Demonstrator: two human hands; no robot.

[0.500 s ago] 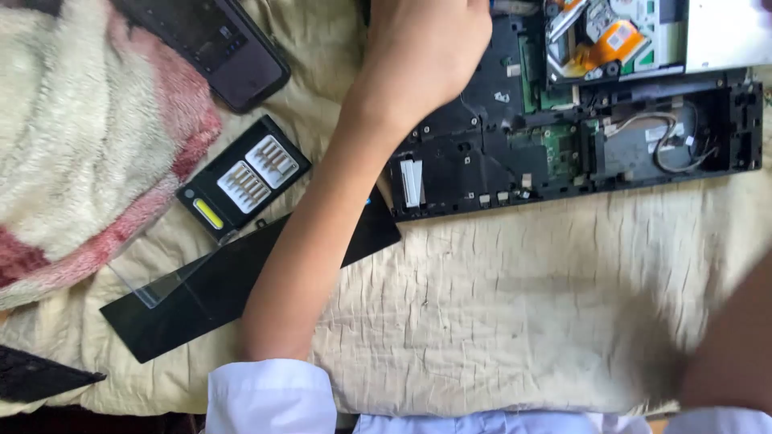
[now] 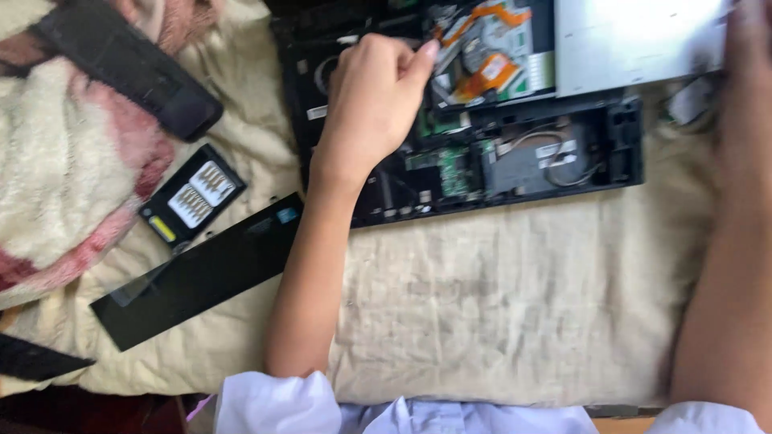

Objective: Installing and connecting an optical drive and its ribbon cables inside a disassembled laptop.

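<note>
Over the opened black laptop chassis (image 2: 515, 173), my left hand (image 2: 371, 100) now sits loosely curled, fingers folded in and the thumb tip pressed toward the orange ribbon cable (image 2: 482, 76) on the metal drive unit (image 2: 490, 52) just beyond it; half a second ago that hand lay flatter and higher across the chassis, so I judge it has drawn back to pick at something small near the cable. I cannot tell whether anything is pinched between thumb and fingers. My right hand (image 2: 744, 48) has come up along the far right edge, blurred, resting against the corner of the silver-grey plate (image 2: 635, 40); its fingers are too smeared for me to say how far open they are. The chassis itself lies under and between both hands, on the beige cloth (image 2: 515, 305). Left of my left forearm lies a long black panel strip (image 2: 201, 273), and further left a small black case of screwdriver bits (image 2: 193, 201). Beyond that, a black adapter-like block (image 2: 129, 68) rests on a fluffy cream and pink blanket (image 2: 64, 177).
</note>
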